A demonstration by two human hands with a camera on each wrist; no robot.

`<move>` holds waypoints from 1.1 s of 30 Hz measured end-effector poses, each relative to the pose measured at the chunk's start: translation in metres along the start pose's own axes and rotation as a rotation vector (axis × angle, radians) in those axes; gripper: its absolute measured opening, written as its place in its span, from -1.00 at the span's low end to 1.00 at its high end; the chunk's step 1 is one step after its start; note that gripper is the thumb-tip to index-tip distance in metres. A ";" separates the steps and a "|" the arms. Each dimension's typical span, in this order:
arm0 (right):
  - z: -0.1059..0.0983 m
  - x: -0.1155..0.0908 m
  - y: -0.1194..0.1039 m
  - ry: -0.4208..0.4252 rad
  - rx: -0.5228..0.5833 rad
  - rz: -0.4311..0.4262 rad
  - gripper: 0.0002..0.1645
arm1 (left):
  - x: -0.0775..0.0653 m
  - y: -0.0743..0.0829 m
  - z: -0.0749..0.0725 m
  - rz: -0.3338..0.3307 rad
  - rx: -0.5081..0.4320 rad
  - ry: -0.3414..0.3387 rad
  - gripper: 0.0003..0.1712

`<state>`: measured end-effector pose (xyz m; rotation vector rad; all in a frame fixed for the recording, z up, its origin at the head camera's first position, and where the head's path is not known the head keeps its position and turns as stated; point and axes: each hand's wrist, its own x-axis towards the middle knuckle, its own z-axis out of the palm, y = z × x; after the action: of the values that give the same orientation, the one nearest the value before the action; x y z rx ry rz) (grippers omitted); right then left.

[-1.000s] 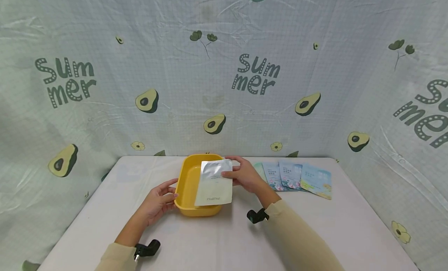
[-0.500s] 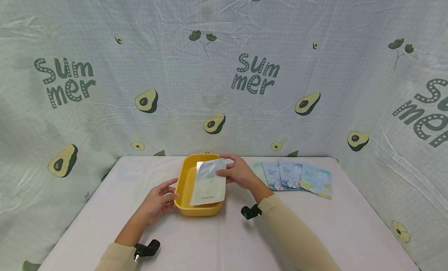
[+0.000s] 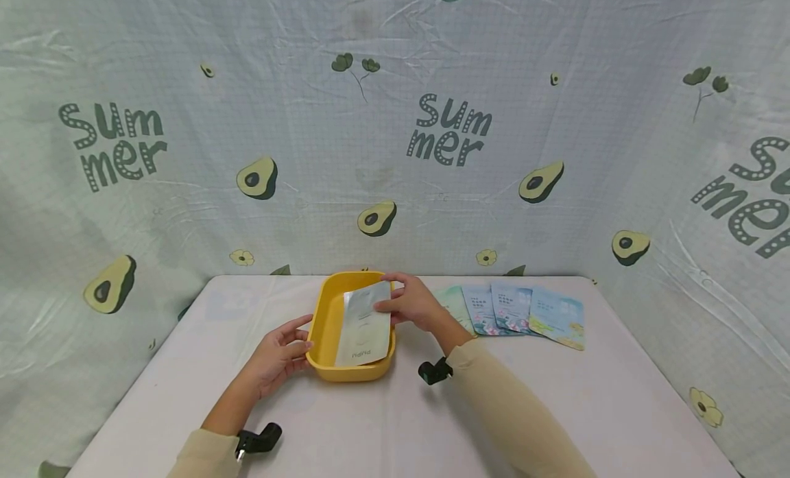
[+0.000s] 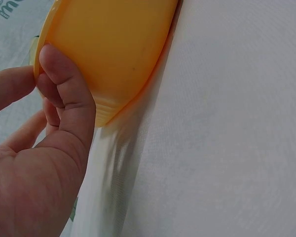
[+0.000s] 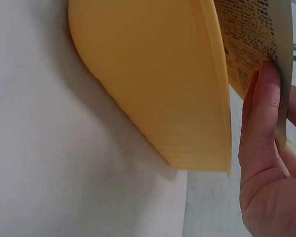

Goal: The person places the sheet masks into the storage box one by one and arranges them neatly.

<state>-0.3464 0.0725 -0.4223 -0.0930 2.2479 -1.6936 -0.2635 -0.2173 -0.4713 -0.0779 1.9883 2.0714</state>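
Note:
My right hand (image 3: 415, 305) pinches a silvery-white face mask packet (image 3: 364, 332) by its right edge in the head view. The packet hangs tilted over the yellow plastic basin (image 3: 327, 320), its lower end within the rim's outline. Dense printing covers the back of the packet (image 5: 249, 29) in the right wrist view, where the hand (image 5: 271, 158) has it between thumb and fingers. At the basin's left side, my left hand (image 3: 278, 358) grips the rim. The left wrist view shows that thumb against the outer wall of the basin (image 4: 113, 44), fingers at the rim.
Several blue and green packets (image 3: 512, 310) lie overlapping on the white table (image 3: 524, 375), right of the basin. A printed curtain (image 3: 444, 217) stands along the table's back and sides. Each wrist wears a small black camera (image 3: 435, 372).
My right hand has moved left and carried the packet lower over the basin, so it overlaps the right rim less. The left hand has stayed on the rim.

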 end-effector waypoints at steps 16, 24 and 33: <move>0.011 0.002 0.000 0.019 -0.142 -0.028 -0.12 | -0.001 0.001 0.001 -0.006 -0.001 -0.002 -0.21; 0.017 0.001 -0.003 0.073 -0.238 -0.049 -0.18 | 0.000 0.000 0.001 -0.003 0.001 0.000 -0.21; 0.013 0.001 -0.004 0.009 -0.221 -0.084 -0.18 | 0.001 0.000 0.001 -0.002 0.001 0.005 -0.23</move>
<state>-0.3445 0.0596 -0.4220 -0.2340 2.4624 -1.4802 -0.2643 -0.2164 -0.4718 -0.0842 1.9911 2.0709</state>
